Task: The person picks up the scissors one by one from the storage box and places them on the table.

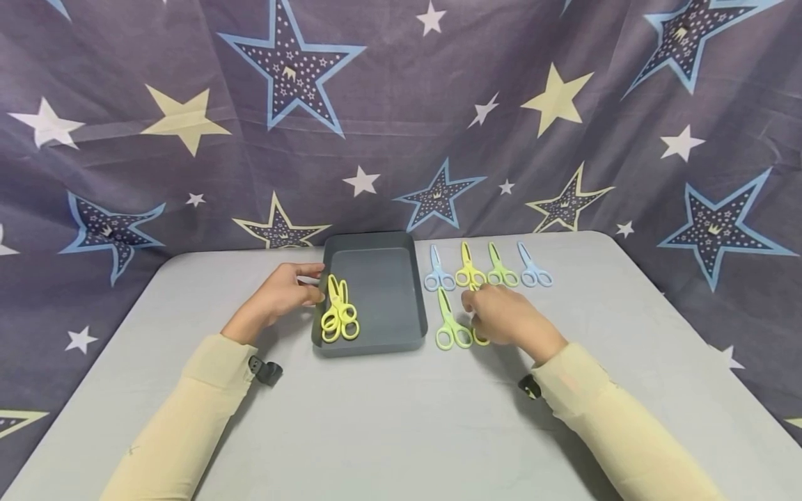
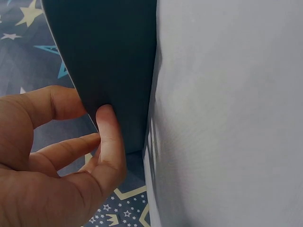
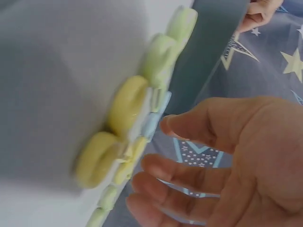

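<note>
On the left side of a dark grey tray (image 1: 370,349), my left hand (image 1: 285,293) pinches the wall. The left wrist view has the thumb (image 2: 111,137) against the wall's outer face and fingers behind the rim. Overlapping yellow scissors (image 1: 339,306) lie inside the tray along its left side. My right hand (image 1: 504,316) is over yellow scissors (image 1: 480,338) on the table and partly hides them. In the right wrist view its fingers are spread apart, with nothing between them, close by the yellow handle loops (image 3: 129,106). Green scissors (image 1: 447,316) lie just left of that hand.
Behind the right hand a row of scissors lies at the table's back: blue scissors (image 1: 436,264), yellow scissors (image 1: 466,261), green scissors (image 1: 496,261) and another blue pair (image 1: 528,263). A star-patterned curtain (image 1: 401,104) hangs behind the pale table (image 1: 401,424).
</note>
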A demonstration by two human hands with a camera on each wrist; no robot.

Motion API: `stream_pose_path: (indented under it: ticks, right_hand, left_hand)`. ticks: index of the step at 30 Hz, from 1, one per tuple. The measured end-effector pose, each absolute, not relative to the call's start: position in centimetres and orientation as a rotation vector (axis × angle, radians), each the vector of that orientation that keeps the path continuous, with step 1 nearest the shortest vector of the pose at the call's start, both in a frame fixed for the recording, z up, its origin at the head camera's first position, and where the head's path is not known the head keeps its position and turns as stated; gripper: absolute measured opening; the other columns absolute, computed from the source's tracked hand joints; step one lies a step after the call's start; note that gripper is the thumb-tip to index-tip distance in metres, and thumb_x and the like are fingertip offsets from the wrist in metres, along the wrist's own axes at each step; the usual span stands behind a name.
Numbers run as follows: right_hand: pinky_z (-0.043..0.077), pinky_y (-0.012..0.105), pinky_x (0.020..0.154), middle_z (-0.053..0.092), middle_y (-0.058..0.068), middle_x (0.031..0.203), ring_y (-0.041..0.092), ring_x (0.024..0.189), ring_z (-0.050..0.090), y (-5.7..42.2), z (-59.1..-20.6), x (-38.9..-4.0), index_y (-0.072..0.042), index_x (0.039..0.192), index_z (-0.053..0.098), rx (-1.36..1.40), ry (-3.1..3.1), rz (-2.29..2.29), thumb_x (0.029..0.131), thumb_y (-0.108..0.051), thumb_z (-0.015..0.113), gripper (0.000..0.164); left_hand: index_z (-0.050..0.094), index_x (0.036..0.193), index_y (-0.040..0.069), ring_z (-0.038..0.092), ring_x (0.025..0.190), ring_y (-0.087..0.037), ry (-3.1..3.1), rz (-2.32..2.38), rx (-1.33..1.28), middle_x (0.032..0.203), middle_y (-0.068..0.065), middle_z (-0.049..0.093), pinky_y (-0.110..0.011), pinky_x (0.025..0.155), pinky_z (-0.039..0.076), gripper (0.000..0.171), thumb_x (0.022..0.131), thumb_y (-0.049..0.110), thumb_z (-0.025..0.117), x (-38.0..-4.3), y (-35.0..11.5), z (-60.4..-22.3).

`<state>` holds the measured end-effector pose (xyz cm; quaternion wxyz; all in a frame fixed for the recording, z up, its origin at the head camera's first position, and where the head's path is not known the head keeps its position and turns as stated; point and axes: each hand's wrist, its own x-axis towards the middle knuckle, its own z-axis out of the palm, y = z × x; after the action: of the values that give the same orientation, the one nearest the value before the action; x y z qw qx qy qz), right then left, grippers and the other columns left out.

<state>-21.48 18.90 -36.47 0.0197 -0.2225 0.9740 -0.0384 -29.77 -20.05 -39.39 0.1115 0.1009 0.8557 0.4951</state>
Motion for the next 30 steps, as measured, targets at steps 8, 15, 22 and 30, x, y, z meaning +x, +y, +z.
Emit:
stream_pose_path:
  ticks: [8,15,22,30]
  right_hand:
    - [0.057,0.043,0.067,0.071,0.01,0.097,0.028,0.078,0.065,16.4,-34.7,-21.8,-0.008,0.104,0.071,-0.758,3.137,-0.198,0.088,-0.008,0.065,0.017]
    - [0.055,0.042,0.061,0.066,0.007,0.096,0.026,0.08,0.065,13.2,-33.6,-22.1,-0.013,0.105,0.069,-0.804,3.149,-0.213,0.093,-0.017,0.066,0.013]
    - [0.054,0.041,0.06,0.063,0.006,0.09,0.026,0.08,0.062,9.8,-33.1,-22.6,-0.014,0.095,0.064,-0.91,3.146,-0.21,0.094,-0.017,0.064,0.003]
    - [0.058,0.043,0.072,0.067,0.005,0.096,0.025,0.087,0.064,5.6,-33.5,-23.6,-0.015,0.099,0.068,-0.902,3.082,-0.167,0.096,-0.023,0.064,0.01]
  left_hand:
    - [0.044,0.152,-0.004,0.063,0.112,-0.032,2.508,1.455,0.295,0.148,-0.026,0.051,-0.025,0.08,0.06,0.074,0.081,-0.003,0.067,-29.8,-20.1,-39.5]
    - [0.044,0.152,-0.003,0.062,0.112,-0.033,2.498,1.464,0.289,0.148,-0.026,0.051,-0.025,0.08,0.06,0.074,0.081,-0.003,0.067,-29.7,-20.0,-39.3]
    - [0.046,0.151,-0.003,0.062,0.105,-0.028,2.517,1.45,0.293,0.146,-0.025,0.053,-0.024,0.078,0.06,0.074,0.08,-0.003,0.067,-29.7,-20.0,-39.3]
    - [0.047,0.15,-0.004,0.062,0.102,-0.027,2.524,1.449,0.295,0.144,-0.026,0.054,-0.024,0.077,0.06,0.074,0.08,-0.003,0.067,-29.7,-20.1,-39.3]
